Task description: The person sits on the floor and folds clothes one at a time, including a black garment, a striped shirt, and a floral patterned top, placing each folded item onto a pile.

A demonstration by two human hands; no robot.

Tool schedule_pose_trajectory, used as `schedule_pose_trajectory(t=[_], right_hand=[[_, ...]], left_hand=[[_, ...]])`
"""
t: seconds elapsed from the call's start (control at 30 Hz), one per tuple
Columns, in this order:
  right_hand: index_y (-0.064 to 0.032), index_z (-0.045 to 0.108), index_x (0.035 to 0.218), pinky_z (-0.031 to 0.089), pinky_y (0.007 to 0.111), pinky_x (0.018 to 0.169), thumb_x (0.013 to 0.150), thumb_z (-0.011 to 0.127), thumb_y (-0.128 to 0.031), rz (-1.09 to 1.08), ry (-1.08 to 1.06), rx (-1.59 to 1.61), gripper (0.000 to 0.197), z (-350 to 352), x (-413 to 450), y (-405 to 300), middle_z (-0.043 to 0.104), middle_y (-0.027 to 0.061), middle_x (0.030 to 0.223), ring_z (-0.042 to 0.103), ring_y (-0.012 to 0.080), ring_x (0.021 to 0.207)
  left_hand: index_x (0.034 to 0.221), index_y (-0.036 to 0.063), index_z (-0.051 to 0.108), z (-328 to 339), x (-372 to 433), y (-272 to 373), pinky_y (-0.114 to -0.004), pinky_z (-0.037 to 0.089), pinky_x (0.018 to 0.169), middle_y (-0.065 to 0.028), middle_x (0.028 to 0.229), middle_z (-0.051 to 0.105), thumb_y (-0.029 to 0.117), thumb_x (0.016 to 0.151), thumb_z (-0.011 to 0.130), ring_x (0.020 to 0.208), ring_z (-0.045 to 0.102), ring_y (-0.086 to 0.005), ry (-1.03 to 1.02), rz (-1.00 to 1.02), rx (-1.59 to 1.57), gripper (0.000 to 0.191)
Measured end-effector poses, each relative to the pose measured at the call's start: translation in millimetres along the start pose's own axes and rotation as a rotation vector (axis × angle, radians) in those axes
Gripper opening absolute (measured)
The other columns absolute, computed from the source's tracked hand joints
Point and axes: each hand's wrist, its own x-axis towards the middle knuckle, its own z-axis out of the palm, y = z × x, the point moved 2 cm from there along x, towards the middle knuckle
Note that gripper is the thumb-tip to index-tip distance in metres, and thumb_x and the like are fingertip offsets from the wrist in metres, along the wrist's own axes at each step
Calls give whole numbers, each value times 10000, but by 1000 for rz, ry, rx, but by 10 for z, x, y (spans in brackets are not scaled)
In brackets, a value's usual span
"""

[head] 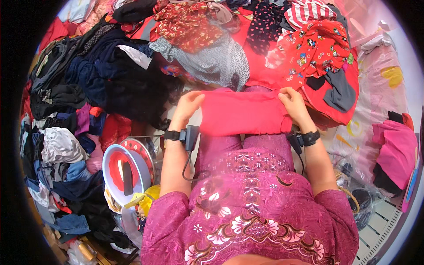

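Note:
Between my two hands a pinkish-red cloth [243, 112], folded into a wide band, is stretched above my thighs. My left hand [190, 106] pinches its upper left corner between thumb and fingers. At the upper right corner my right hand [293, 102] grips it the same way. Straps with small dark devices sit on both wrists. Just beyond the cloth lie a grey-and-white patterned garment [212, 63] and a red garment with cartoon prints [311, 53], both on a larger red surface.
Dark clothes [132, 89] are heaped at the left, with a crumpled white cloth [63, 145] lower down. A pale blue plastic basin [142, 175] stands by my left arm. At the right are a pink garment [396, 152] and patterned plastic sheeting [367, 89].

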Motion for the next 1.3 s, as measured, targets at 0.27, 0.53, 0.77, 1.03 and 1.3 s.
schedule_pose_trajectory(t=[0.27,0.53,0.77,1.03,1.3], right_hand=[[29,417,1293,459,363,896,733,743,-251,-42,167,-259,706,175,-353,-178,506,236,1241,540,296,1120],[9,475,1244,332,304,1010,658,604,8,44,-2,-71,600,177,-431,-150,535,101,1211,461,191,1184],[1,559,1130,399,265,914,676,542,57,-63,192,54,457,-281,-555,-639,580,57,1049,523,140,1024],[-4,545,1161,461,249,819,784,614,-1,18,38,115,383,-153,-595,-458,596,59,1062,557,111,938],[11,423,1309,437,298,926,941,530,-273,203,-200,951,477,65,-479,-582,548,100,1231,551,165,1080]], left_hand=[[1274,-28,481,201,-332,-72,-307,470,856,-130,1176,588,291,829,675,1018,587,-185,-109,-201,-164,581],[1262,-27,473,201,-323,167,-305,472,870,-109,1166,584,32,737,685,1017,586,-177,-272,-148,-401,569],[1255,-29,467,211,-411,474,-328,460,915,-92,1176,575,-15,720,686,1050,576,-187,-338,-76,-727,579],[1246,-18,469,534,-371,441,-340,436,944,-88,1183,567,-6,743,670,1110,540,-191,-392,-155,-700,542],[1469,120,111,1142,-299,1080,-394,382,993,-177,1403,365,223,795,688,1217,474,-307,-830,-27,-852,893]])
